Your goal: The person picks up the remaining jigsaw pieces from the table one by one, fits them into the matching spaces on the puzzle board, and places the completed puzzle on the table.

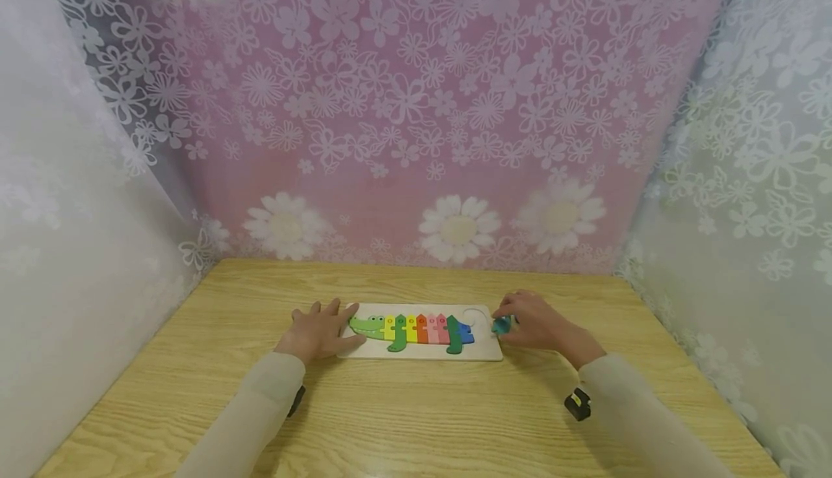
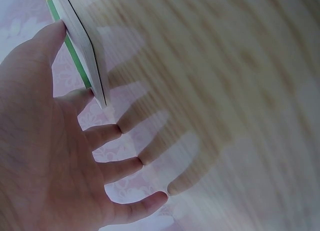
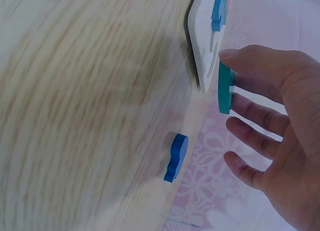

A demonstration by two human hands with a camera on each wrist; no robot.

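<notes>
A pale wooden puzzle board [image 1: 416,354] lies on the table, with colourful crocodile pieces [image 1: 411,328] set in it: green head, yellow, orange and pink segments, dark green legs and a blue piece [image 1: 465,332]. At its left end my left hand [image 1: 316,330] is spread, thumb and index fingertip on the board and the other fingertips down on the table. My right hand [image 1: 533,323] pinches a teal puzzle piece [image 3: 225,88] between thumb and fingers, just off the board's right end. A curved recess [image 1: 477,315] shows at that end.
A loose blue puzzle piece [image 3: 177,156] lies on the wooden table [image 1: 416,420] beyond the board's end, below the right hand in the right wrist view. Floral curtains [image 1: 403,102] hang behind the table and along both sides.
</notes>
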